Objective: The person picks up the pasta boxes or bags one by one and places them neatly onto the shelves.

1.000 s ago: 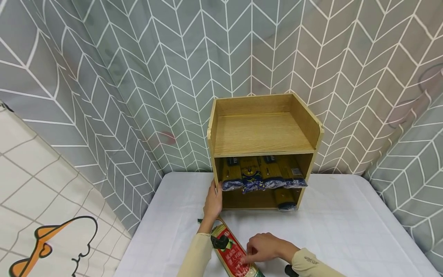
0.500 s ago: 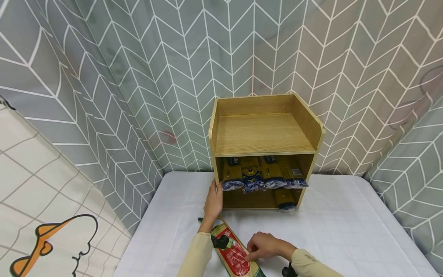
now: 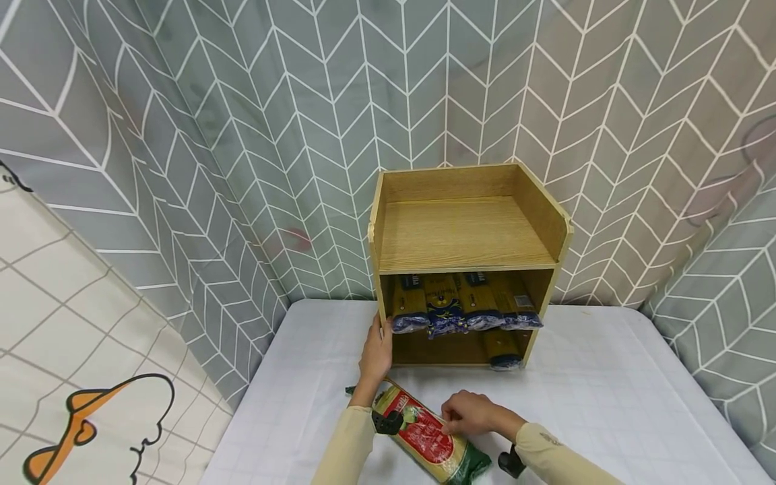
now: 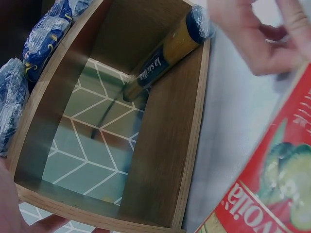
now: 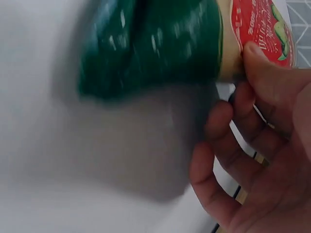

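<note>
My left hand (image 3: 376, 353) grips the left side panel of a small wooden shelf (image 3: 467, 232); in the left wrist view some fingertips show past the panel's outer edge. With thumb and fingers, my right hand (image 3: 473, 412) pinches the edge of a red and gold pasta bag (image 3: 427, 438) with a green end (image 5: 160, 48). The bag lies slantwise in front of the shelf, partly behind my left wrist. Its green end looks raised above the white cloth, with a shadow below it. Several blue and yellow pasta packets (image 3: 479, 303) fill the middle level.
One pasta packet (image 4: 170, 53) lies at the right of the bottom level, its end sticking out. The top level (image 3: 461, 229) has raised back and side walls. A white-covered table (image 3: 606, 391) bears everything, with patterned curtains (image 3: 291, 135) behind and beside it.
The right hand has moved slightly up and right, and the pasta bag's near end has swung up and right with it. The left hand stays on the shelf's side panel.
</note>
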The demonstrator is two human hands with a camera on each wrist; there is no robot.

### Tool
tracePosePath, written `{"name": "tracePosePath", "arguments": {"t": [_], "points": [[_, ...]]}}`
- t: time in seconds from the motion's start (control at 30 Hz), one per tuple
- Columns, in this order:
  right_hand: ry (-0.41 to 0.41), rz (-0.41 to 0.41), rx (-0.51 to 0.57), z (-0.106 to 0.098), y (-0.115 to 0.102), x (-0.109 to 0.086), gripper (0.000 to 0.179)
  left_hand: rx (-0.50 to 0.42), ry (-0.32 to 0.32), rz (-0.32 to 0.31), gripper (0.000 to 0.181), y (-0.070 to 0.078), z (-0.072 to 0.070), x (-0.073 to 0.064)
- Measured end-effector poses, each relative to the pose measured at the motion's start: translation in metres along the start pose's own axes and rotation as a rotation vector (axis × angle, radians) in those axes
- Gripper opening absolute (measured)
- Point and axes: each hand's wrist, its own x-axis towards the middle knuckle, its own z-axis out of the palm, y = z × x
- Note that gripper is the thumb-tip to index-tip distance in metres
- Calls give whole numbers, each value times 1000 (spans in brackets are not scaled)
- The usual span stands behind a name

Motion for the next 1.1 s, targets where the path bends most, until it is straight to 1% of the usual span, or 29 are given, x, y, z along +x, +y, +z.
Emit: {"name": "tracePosePath", "arguments": {"t": [0.1,0.17,0.3,0.4,0.5,0.57,0.63,0.7,0.83,0.9,0.93,1.0,1.1], "points": [[66,63,2,-17,-19,-9,26,1,0,3,58,-2,1,0],[120,85,-33,-23,-26,-13,24,1,-2,3,59,-2,2,1],[223,112,-90,-23,-23,-15,21,5,-2,-7,60,-3,3,2],[258,141,-58,-17,-18,-16,20,12,0,-14,60,-3,2,2],[259,167,-45,-11,-17,-18,20,19,4,-12,60,-3,2,1],[259,172,-80,-7,-19,-20,20,18,3,-7,60,-4,2,1],[258,172,-126,-4,-22,-22,26,21,6,-1,59,-4,3,1],[246,175,-169,0,-27,-22,39,22,6,5,59,-4,2,2],[185,157,-246,6,-33,-20,77,14,8,6,58,-3,2,2],[158,139,-281,9,-35,-20,92,9,9,9,58,-2,2,2],[151,131,-296,10,-36,-20,96,8,7,11,58,-2,2,1],[150,124,-315,12,-37,-20,99,7,3,17,58,-1,2,1],[159,119,-318,14,-36,-20,96,10,5,26,58,0,2,1]]}}
